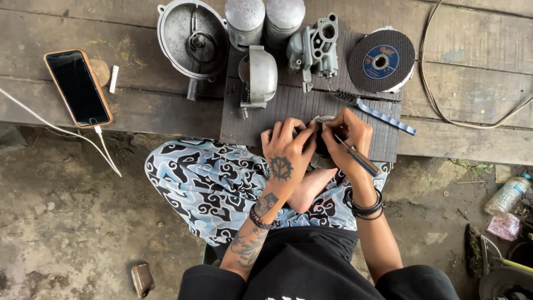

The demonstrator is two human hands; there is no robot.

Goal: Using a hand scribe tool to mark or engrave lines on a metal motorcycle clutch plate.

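Both hands work on one small part at the edge of the dark ridged mat [288,108]

The left hand [284,151] curls shut around a small dark metal part [317,139], mostly hidden; the right hand [347,135] grips a slim blue-handled tool [358,158] against it; a grey carburettor body [315,47] and a round dark cutting disc [381,60] lie beyond on the wooden plank surface [472,94].

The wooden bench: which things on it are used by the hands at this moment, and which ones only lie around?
In use:
- small round part, gripped by the left hand
- thin tool, held by the right hand and pressed against that part
- dark mat beneath the hands

Lying about:
- phone on its cable
- grinding disc
- wire brush
- carburetor body
- round metal cover
- two metal cylinders
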